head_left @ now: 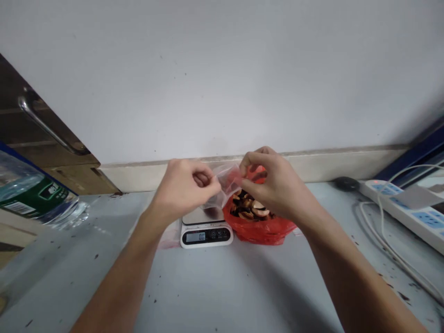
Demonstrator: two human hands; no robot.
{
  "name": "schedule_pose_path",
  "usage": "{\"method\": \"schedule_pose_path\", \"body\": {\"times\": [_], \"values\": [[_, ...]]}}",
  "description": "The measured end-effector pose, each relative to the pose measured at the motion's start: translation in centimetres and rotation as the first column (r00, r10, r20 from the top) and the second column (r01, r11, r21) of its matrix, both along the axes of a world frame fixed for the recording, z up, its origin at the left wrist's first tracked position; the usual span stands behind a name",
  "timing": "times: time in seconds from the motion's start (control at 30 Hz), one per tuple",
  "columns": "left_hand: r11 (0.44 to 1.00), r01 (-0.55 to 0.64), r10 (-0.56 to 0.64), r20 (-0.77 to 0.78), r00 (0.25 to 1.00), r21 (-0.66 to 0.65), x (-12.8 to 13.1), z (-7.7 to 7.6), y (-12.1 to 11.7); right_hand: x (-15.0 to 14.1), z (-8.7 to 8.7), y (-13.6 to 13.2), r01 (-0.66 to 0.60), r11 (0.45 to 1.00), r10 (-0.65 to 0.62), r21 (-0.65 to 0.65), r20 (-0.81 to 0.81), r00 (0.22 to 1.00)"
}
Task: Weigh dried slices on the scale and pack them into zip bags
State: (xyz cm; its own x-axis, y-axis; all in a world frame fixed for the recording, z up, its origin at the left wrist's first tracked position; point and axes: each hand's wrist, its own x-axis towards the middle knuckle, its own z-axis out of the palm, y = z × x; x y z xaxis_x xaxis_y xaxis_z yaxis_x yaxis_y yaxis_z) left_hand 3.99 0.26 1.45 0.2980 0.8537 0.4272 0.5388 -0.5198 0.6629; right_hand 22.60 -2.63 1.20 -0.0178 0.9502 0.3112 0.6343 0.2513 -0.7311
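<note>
My left hand [185, 187] and my right hand [274, 182] both pinch a small clear plastic bag [225, 182], held in the air between them. Under the bag sits a small white digital scale [205, 230] with a steel plate and a lit display. Right of the scale lies an open red plastic bag [260, 226] full of brown dried slices [251, 206]. My right hand hovers just above that red bag.
A large water bottle [33, 196] with a green label lies at the left edge. A white power strip [409, 208] with cables runs along the right. A brown cabinet with a metal handle [48, 129] stands at the back left against the white wall.
</note>
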Motion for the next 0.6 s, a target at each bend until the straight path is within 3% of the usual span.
{"method": "schedule_pose_path", "body": {"times": [0.07,0.17,0.27,0.33,0.37,0.47,0.53,0.6], "values": [[0.996,0.043,-0.042,-0.017,0.999,0.076,0.7,-0.2,-0.7,-0.5,-0.2,-0.3,-0.081,0.997,0.080,0.013,0.088,0.993],[0.971,0.114,-0.113,-0.013,0.993,0.211,1.4,-0.2,-1.3,-0.3,-0.5,-0.4,-0.173,0.961,0.212,-0.215,0.175,0.961],[0.964,-0.002,-0.023,0.092,0.995,0.266,1.2,-0.2,-0.7,0.8,-0.5,-0.2,-0.196,0.941,0.249,-0.277,0.170,0.954],[0.981,-0.103,0.072,0.186,0.980,0.163,0.5,-0.4,0.3,1.7,-0.3,-0.2,-0.192,0.959,0.227,-0.210,0.160,0.961],[0.994,-0.100,0.087,0.226,0.970,0.050,0.2,-0.6,0.8,2.1,-0.1,-0.2,-0.195,0.964,0.223,-0.179,0.155,0.962],[0.951,0.059,0.055,0.355,0.933,-0.303,-0.6,-1.3,2.1,3.5,0.5,-0.3,-0.248,0.956,0.270,-0.154,0.142,0.952],[0.919,0.117,0.068,0.444,0.894,-0.376,-0.6,-1.6,2.5,4.6,1.0,-0.5,-0.308,0.931,0.337,-0.197,0.135,0.932],[0.923,0.125,0.093,0.527,0.845,-0.365,-0.2,-1.7,2.6,6.1,1.4,-0.8,-0.382,0.875,0.437,-0.298,0.144,0.888]]}}
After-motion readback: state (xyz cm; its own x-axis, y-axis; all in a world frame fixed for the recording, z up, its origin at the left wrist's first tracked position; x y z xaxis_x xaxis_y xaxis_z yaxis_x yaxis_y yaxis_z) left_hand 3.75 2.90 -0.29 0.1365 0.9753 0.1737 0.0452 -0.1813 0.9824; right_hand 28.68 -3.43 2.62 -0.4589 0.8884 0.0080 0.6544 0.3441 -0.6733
